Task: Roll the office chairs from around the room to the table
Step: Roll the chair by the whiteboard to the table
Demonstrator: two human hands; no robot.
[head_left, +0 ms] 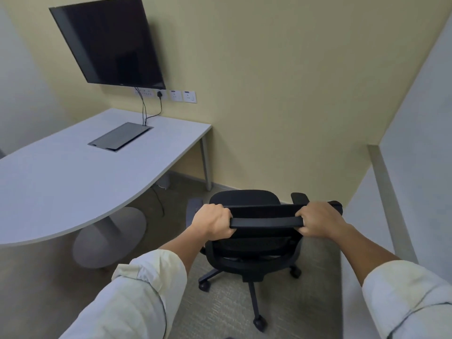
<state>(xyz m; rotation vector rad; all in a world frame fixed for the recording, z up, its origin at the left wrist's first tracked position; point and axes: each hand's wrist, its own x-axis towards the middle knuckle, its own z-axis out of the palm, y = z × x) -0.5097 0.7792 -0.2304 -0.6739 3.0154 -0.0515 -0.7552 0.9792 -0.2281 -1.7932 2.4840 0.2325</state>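
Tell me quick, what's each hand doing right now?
Left hand: closed around the left end of the office chair backrest's top bar.
Right hand: closed around the right end of the same bar.

You had open carpet (pixel 227 311) around the chair (pixel 252 243). The desk (pixel 73 172) and its round base (pixel 110 238) stood on your left, walls (pixel 281 106) close ahead and right.

Yellow wall (pixel 281 94), dark wall-mounted screen (pixel 107 42), sockets (pixel 183 96) beneath, grey-beige carpet (pixel 220 311).
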